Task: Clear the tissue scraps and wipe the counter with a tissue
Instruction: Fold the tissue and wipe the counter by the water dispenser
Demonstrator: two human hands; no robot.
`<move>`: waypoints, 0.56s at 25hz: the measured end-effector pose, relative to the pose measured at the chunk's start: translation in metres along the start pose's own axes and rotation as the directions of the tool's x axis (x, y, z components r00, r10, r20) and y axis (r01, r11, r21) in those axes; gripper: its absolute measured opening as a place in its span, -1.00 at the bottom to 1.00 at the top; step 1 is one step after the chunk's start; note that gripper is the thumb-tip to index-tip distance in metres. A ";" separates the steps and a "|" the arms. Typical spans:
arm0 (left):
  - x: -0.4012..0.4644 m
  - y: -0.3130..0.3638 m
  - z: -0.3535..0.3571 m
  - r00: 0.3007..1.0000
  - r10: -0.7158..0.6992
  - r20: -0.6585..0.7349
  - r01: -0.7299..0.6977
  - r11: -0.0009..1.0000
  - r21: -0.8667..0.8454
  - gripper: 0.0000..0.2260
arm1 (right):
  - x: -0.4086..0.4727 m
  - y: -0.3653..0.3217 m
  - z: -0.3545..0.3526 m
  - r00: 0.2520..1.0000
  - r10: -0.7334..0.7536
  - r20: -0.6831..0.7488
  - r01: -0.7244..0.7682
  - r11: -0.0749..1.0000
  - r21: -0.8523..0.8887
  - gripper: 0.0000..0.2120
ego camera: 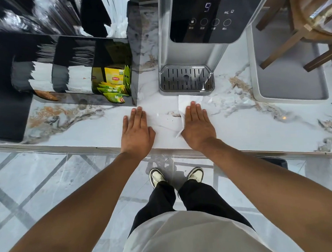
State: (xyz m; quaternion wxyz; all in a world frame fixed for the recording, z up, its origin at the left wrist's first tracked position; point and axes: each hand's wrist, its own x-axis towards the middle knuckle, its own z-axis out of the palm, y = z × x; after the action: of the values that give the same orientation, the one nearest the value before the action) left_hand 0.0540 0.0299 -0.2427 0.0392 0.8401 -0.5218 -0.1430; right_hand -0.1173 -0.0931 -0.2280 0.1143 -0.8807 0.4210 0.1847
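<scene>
A glossy white marble table [239, 124] with grey and rust-brown veins runs across the view, above a pale tiled floor [37, 184] crossed by grey lines. Both hands lie flat on it, palms down, fingers straight and together, gripping nothing. The left hand [135, 128] rests on bare stone; the right hand [197, 124] presses on a thin white tissue [189, 100], which lies crumpled at the near edge of the table just in front of the grey water dispenser [191, 51] and its slotted metal drip tray [186, 78]. A small clear scrap [211, 99] lies just right of the tissue. The dispenser's black glass panel reads "100 °C", "9" and "mL". To the left, a black acrylic organiser [77, 53] holds white sachets and yellow-green tea bags [115, 84] marked "Lipton Yellow Label". To the right sits a grey rounded tray [287, 82] under a wooden stand [285, 42].
</scene>
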 end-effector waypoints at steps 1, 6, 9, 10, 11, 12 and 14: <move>-0.001 0.000 0.000 1.000 0.000 0.000 0.000 1.000 -0.001 -0.46 | -0.001 0.010 -0.002 0.998 -0.047 -0.035 0.046 0.999 -0.026 -0.34; 0.000 -0.002 0.002 1.000 0.007 -0.005 -0.007 1.000 0.008 -0.46 | -0.019 0.050 -0.015 0.929 0.020 -0.370 0.101 0.947 0.304 -0.70; -0.001 -0.001 0.003 1.000 0.007 -0.006 -0.006 1.000 0.013 -0.46 | -0.028 0.060 -0.019 0.872 0.197 -0.448 0.034 0.889 0.458 -0.79; 0.000 -0.001 0.003 1.000 0.005 -0.004 -0.005 1.000 0.018 -0.45 | -0.029 0.063 -0.021 0.872 0.224 -0.436 0.012 0.879 0.476 -0.77; 0.000 -0.001 0.002 1.000 0.002 0.001 -0.002 1.000 0.023 -0.45 | -0.029 0.066 -0.021 0.875 0.249 -0.416 -0.020 0.876 0.482 -0.74; 0.000 -0.001 0.001 1.000 0.000 0.006 0.000 1.000 0.024 -0.45 | -0.028 0.068 -0.022 0.873 0.283 -0.397 -0.063 0.872 0.485 -0.71; 0.000 0.000 0.000 1.000 0.001 0.007 -0.001 1.000 0.015 -0.45 | -0.022 0.067 -0.022 0.854 0.360 -0.375 -0.146 0.859 0.490 -0.67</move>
State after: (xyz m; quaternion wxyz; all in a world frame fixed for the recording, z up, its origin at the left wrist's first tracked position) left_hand 0.0542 0.0294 -0.2423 0.0312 0.8396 -0.5232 -0.1423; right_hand -0.1769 -0.1272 -0.2015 0.1846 -0.7840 0.5817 -0.1136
